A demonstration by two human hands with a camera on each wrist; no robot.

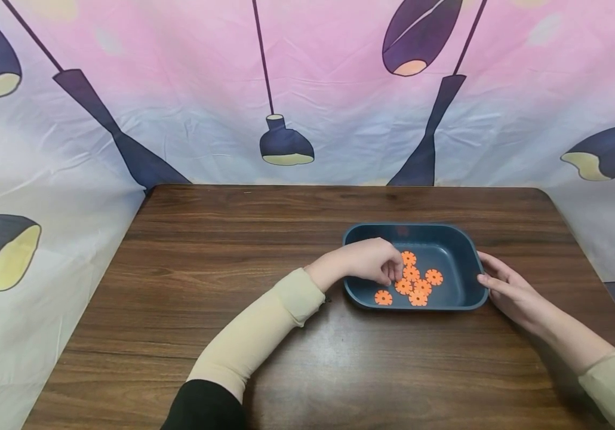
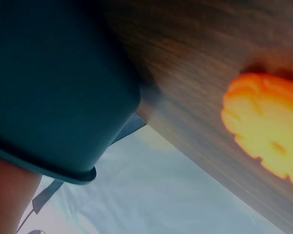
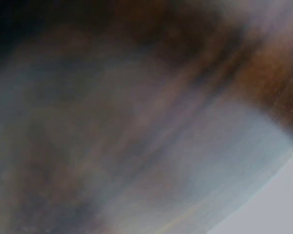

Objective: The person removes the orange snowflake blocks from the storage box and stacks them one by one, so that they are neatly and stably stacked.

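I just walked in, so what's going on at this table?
A person's left-hand grip is inside a dark blue tray, close beside some orange notched discs; I can't tell whether it pinches one. The right-hand grip holds the tray's right end. Most of the discs in view lie clustered mid-tray, with one apart near its near left corner. The tray sits on a wood-grain table.
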